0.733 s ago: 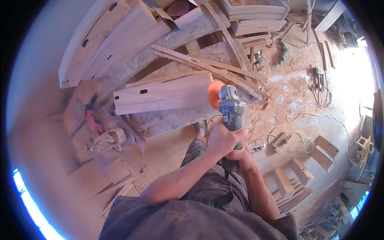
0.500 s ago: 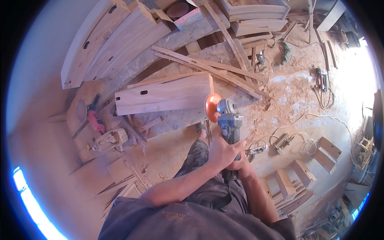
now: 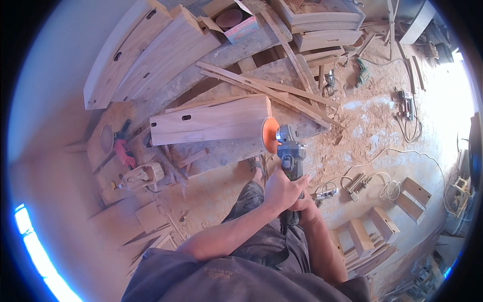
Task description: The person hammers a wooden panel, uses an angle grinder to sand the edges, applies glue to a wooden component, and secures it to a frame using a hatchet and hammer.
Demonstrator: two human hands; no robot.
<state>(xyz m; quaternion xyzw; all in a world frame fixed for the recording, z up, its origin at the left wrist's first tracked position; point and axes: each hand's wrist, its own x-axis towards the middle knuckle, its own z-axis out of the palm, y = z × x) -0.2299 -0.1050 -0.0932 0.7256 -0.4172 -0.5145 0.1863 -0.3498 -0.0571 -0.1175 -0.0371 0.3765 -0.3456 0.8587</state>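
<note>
Both hands are wrapped around an angle grinder with an orange sanding disc. My left hand grips its dark body just behind the head. Lower down, my right hand is closed on the rear handle, its fingers partly hidden. The disc stands on edge at the right end of a pale wooden board with two dark oval slots, seemingly against its end face. That board lies on a dusty workbench.
Long wooden strips lie behind the board. Larger slotted panels lean at the back left, near an open box of discs. A red power tool rests at left. Cords and wooden blocks lie on the shaving-covered floor at right.
The whole view has shifted slightly, so the bench and board appear a little further right. Both hands keep their hold on the grinder, and its disc stays at the board's right end.
</note>
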